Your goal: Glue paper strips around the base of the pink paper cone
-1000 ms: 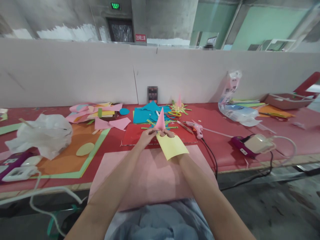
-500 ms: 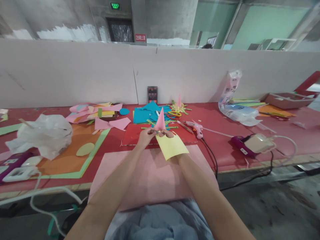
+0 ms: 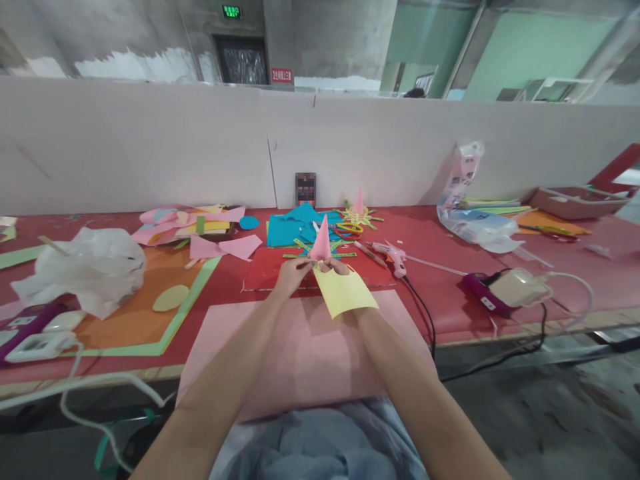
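A sheet of yellow paper [image 3: 347,293] hangs tilted over my right hand [image 3: 336,267], whose curled fingers grip its far edge. My left hand [image 3: 294,275] is closed in a pinch at the sheet's upper left corner, and its fingertips almost meet those of the right. Just beyond the fingers stands a pink paper cone [image 3: 321,241] with green and yellow strips [image 3: 345,255] spread around its base. Under it lies a red board [image 3: 265,267]. The sheet hides my right palm and wrist.
A pink glue gun [image 3: 397,259] with a black cord lies to the right. Scissors [image 3: 349,230] rest by blue paper [image 3: 285,230]. Another pink cone [image 3: 359,202] stands behind. A plastic bag [image 3: 95,270] and orange paper [image 3: 135,317] are left; a purple power strip [image 3: 483,293] is right.
Both hands stay in nearly the same place with the yellow paper. Only slight finger movement shows at its far edge.
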Available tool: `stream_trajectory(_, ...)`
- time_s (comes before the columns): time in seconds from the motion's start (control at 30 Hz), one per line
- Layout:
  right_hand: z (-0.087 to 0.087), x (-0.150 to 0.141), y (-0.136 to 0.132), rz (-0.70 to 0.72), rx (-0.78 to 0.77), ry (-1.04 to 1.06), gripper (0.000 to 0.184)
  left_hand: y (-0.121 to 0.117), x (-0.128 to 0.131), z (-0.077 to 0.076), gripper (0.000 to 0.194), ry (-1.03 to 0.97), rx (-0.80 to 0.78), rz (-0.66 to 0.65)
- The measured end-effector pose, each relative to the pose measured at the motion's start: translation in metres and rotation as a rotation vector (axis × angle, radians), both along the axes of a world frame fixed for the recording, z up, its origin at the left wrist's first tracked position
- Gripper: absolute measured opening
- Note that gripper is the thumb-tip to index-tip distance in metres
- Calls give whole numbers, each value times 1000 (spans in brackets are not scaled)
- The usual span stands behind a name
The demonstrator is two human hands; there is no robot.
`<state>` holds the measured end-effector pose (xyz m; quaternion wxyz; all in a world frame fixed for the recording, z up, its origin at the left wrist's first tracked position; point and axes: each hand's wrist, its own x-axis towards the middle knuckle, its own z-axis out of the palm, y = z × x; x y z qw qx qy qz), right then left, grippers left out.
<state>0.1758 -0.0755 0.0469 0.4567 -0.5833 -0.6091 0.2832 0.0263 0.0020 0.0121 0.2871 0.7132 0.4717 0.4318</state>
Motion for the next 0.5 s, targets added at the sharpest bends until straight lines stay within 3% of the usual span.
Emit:
stream_trajectory(0.3, 8, -2, -5, 28, 5, 20, 25, 9, -2, -7, 25, -142, -105, -33)
stream_trajectory(0.5, 11, -3, -12, -56, 23, -26, 25, 10, -2, -7, 30, -159, -146, -37)
